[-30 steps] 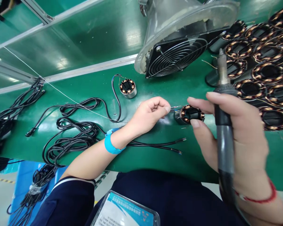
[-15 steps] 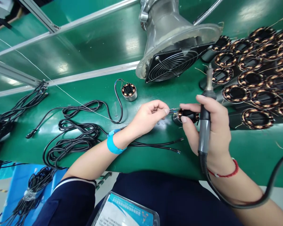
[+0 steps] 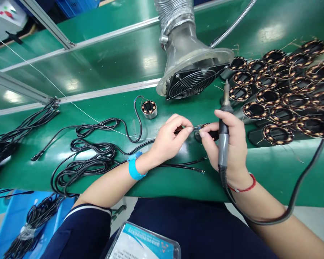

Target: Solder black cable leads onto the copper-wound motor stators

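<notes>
My left hand (image 3: 171, 139), with a blue band at the wrist, is closed in a pinch on the stripped wire ends (image 3: 196, 128) of a black cable. A thin pale wire (image 3: 89, 116) runs from the upper left toward this hand. My right hand (image 3: 236, 151) is wrapped round a soldering iron (image 3: 223, 144), whose metal tip points up and away. Its thumb and forefinger also reach to the wire ends, beside a copper-wound stator (image 3: 214, 135) on the bench. My fingers partly hide that stator, so the exact contact cannot be made out.
Several copper-wound stators (image 3: 277, 134) stand grouped at the right. A fume hood with a fan grille (image 3: 193, 84) hangs at the back. One stator (image 3: 149, 109) with a cable sits left of it. Coiled black cables (image 3: 93, 158) lie at left; a blue bin (image 3: 14, 219) is below.
My right hand's thumb and forefinger have closed together at the wire ends. The iron in it sits further left in view. The left hand keeps its pinch; the whole view has shifted slightly.
</notes>
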The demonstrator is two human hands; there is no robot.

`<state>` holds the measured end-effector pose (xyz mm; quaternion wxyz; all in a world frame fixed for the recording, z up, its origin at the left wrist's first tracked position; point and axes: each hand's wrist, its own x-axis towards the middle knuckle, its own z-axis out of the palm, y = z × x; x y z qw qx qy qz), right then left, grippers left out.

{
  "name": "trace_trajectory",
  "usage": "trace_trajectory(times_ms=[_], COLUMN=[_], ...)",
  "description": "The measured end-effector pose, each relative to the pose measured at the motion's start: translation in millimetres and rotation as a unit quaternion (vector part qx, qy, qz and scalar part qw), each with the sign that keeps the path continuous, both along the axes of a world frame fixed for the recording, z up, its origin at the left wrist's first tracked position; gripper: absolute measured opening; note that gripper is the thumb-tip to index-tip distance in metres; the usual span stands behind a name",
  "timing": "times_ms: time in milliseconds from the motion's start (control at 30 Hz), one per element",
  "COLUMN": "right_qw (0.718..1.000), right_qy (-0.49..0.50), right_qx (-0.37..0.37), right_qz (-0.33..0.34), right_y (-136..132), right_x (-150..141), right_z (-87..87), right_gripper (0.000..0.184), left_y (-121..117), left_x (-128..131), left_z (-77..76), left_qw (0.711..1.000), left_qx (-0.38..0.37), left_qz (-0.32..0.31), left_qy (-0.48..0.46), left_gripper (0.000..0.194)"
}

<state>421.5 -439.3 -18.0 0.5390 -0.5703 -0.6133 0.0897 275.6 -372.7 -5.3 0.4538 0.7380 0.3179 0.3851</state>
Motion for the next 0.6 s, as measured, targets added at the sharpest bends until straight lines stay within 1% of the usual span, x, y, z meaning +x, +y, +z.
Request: trace_trajectory(times_ms=[100,267,333,433,533,600], right_qw=[1.0,1.0,0.999,0.999,1.0,0.999], right_qy=[0.006,0.004,0.004,0.003,-0.008,-0.033], right_qx=[0.011,0.019,0.019,0.006,-0.005,-0.021], right_qz=[0.015,0.02,0.026,0.038,0.025,0.037], right_y=[1,2,2,1,-1,-2], right_x=[1,2,2,4,10,14], right_z=[0.5,1.9,2.5,2.7,2.8,3.0], right_gripper=[0.053,0.052,0.052,0.051,0.049,0.051], left_y=[1,3,3,1,0,-1], left_x=[-1,-1,-1,-1,-2,-2], left_z=[-0.6,-4.6,-4.4,-1.1,3.0,4.7], left_qw=[0.997,0.986,0.982,0.983,0.987,0.989], left_qx=[0.076,0.162,0.18,0.167,0.119,0.08], left_qz=[-0.009,-0.035,-0.042,-0.033,-0.017,-0.01], left_qy=[-0.012,0.021,0.041,0.071,0.108,0.128], left_gripper=[0.013,0.014,0.012,0.009,0.01,0.011])
